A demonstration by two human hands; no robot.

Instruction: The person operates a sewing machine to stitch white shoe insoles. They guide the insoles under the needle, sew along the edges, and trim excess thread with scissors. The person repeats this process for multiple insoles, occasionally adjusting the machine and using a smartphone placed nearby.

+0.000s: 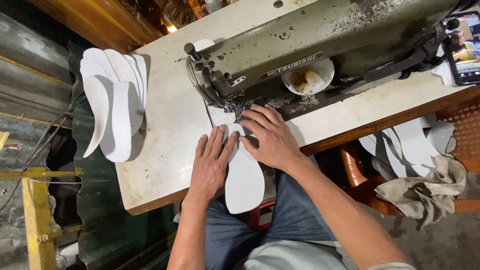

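A white sole-shaped piece [244, 177] lies flat on the sewing table [165, 125], its tip under the needle area of an olive-green sewing machine [310, 45]. My left hand [211, 162] presses flat on the piece's left edge, fingers spread. On the right side of the piece rests my right hand [270, 136], its fingertips close to the presser foot [235, 106]. The rear end of the piece hangs over the table's front edge above my lap.
A stack of white sole-shaped pieces [114, 100] hangs off the table's left end. A white bowl [307, 77] sits under the machine arm. A phone [465, 47] stands at the far right. More white pieces [405, 145] and a grey rag [425, 192] lie on an orange stool.
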